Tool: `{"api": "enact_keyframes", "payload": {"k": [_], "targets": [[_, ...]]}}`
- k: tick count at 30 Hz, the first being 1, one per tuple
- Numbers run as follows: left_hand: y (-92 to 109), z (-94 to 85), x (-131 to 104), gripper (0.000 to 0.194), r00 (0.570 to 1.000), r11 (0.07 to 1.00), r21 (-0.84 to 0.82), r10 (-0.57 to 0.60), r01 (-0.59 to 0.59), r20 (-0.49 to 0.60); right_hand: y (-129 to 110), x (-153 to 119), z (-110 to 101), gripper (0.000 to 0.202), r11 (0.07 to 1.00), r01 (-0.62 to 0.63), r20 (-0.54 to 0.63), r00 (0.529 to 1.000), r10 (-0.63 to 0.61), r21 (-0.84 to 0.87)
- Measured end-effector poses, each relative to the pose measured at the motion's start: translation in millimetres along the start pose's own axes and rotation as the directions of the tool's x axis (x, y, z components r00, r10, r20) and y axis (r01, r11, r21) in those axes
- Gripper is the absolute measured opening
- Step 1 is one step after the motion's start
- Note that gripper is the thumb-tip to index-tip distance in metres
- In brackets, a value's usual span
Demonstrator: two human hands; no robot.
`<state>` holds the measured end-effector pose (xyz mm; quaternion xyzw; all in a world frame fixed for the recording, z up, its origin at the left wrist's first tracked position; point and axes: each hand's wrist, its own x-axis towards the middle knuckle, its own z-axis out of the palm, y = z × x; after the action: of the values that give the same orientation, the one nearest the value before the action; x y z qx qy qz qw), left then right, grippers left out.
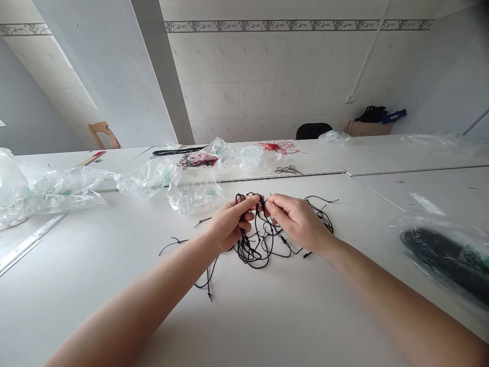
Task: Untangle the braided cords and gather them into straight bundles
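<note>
My left hand (234,220) is closed around a bundle of thin black braided cords (252,257), its thumb pressed on the strands at the top. Close beside it, my right hand (296,218) pinches part of the same cords between thumb and index finger. Loops hang below both hands onto the white table (114,316). Loose knotted ends spread out to the left and right on the tabletop. Exactly which strands lie between the right fingertips is too small to make out.
Crumpled clear plastic bags (145,178) lie at the left and beyond my hands. Behind are red cords (278,147), a black cord bundle (175,151) and scissors (288,169). A bag with black contents (446,260) lies at right, a metal ruler (32,244) at left.
</note>
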<state>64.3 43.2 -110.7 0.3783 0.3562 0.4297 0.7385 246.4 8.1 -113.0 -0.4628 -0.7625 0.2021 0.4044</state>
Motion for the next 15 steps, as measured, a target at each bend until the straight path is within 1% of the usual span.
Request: {"api": "enact_keyframes", "payload": {"k": [4,8,12,15], "targets": [[0.0,1.0,-0.5,0.028,1.000,1.000,0.004,0.007,-0.007,0.027,-0.3,-0.4,1.0,0.033,1.000,-0.008,0.016,1.000,0.008,0.024],[-1.0,0.7,-0.2,0.028,0.999,1.000,0.008,0.029,-0.029,0.039,-1.5,-0.4,2.0,0.034,0.997,-0.047,0.032,0.998,0.045,0.059],[-2.4,-0.4,0.1,0.029,0.994,0.994,0.068,0.083,-0.088,0.071,-0.9,0.4,1.9,0.036,0.983,-0.097,0.043,0.995,0.092,0.154],[-2.0,-0.6,-0.3,0.029,0.990,0.984,0.124,0.116,-0.125,0.077,0.0,0.6,0.8,0.038,0.976,-0.105,0.047,0.994,0.098,0.189]]}}
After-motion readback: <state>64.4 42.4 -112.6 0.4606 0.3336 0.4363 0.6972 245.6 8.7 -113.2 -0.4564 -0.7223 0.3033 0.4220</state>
